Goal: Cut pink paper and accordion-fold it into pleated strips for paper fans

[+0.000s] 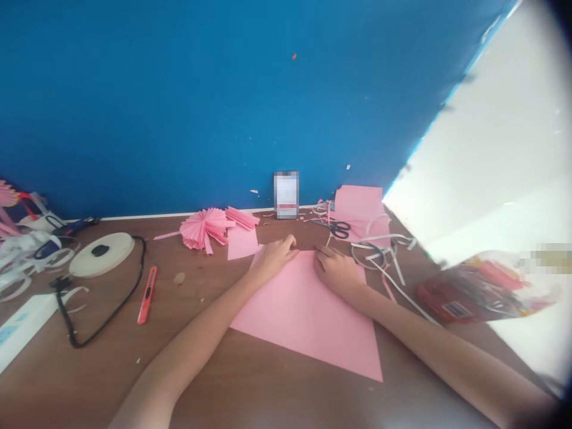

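A large pink paper sheet (pixel 308 310) lies flat on the brown table (pixel 111 369). My left hand (pixel 273 256) rests on the sheet's far left edge with its fingers curled and pressed together on the paper. My right hand (pixel 336 269) is on the far edge beside it, fingers bent and pinching down on the paper. The two hands are a short gap apart at the top edge of the sheet.
A folded pink paper fan (pixel 204 229) and small pink sheet (pixel 242 243) lie behind the hands. Black scissors (pixel 339 229), white paper strips (pixel 384 256) and more pink paper (pixel 360 208) are at right. A red utility knife (pixel 147 295), black cord (pixel 107 316) and round white disc (pixel 102 254) are at left. A plastic packet (pixel 482 289) is far right.
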The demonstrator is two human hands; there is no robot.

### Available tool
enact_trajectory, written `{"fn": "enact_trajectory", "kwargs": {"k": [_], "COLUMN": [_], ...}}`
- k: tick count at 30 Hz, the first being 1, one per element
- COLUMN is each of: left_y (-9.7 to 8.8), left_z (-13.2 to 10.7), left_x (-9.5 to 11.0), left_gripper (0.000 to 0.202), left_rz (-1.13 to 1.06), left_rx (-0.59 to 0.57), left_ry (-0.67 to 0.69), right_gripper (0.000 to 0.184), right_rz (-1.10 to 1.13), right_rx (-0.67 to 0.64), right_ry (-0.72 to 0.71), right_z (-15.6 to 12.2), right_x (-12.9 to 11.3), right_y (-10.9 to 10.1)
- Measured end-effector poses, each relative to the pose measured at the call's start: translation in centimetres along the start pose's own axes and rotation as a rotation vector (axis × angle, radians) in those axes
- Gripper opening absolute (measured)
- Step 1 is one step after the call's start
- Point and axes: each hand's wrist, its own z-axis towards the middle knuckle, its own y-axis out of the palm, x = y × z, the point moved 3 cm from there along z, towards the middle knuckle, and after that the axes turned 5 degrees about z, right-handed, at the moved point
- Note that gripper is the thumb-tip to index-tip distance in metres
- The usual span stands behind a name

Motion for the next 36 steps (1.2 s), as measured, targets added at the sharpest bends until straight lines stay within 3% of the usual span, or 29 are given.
{"fn": "enact_trajectory", "kwargs": {"k": [5,12,22,28,33,36], "left_y": [0.4,0.7,0.8,0.8,0.3,0.0], "left_z": [-0.1,-0.3,-0.2,-0.6,-1.4,-1.6], "left_x": [-0.5,0.2,0.8,0.7,1.1,1.6], "left_gripper": [0.020,0.022,0.027,0.025,0.027,0.026], "left_rz": [-0.006,0.149,0.157,0.147,0.111,0.122], "left_rx": [0.020,0.192,0.131,0.231,0.294,0.304], "left_ry": [0.020,0.113,0.275,0.277,0.367,0.431], "right_gripper": [0.027,0.031,0.024,0.027,0.029,0.031], "right_rz": [0.021,0.030,0.124,0.170,0.196,0.192], "right_rx": [0.040,0.092,0.152,0.237,0.386,0.384], "right_ry": [-0.028,-0.120,-0.088,-0.148,-0.149,-0.141], "right_z": [0.1,0.4,0.2,-0.1,-0.8,-0.8], "right_x": [0.2,0.5,0.5,0.8,0.9,0.7], "right_y": [0.0,0.1,-0.1,-0.3,-1.2,-1.5]}}
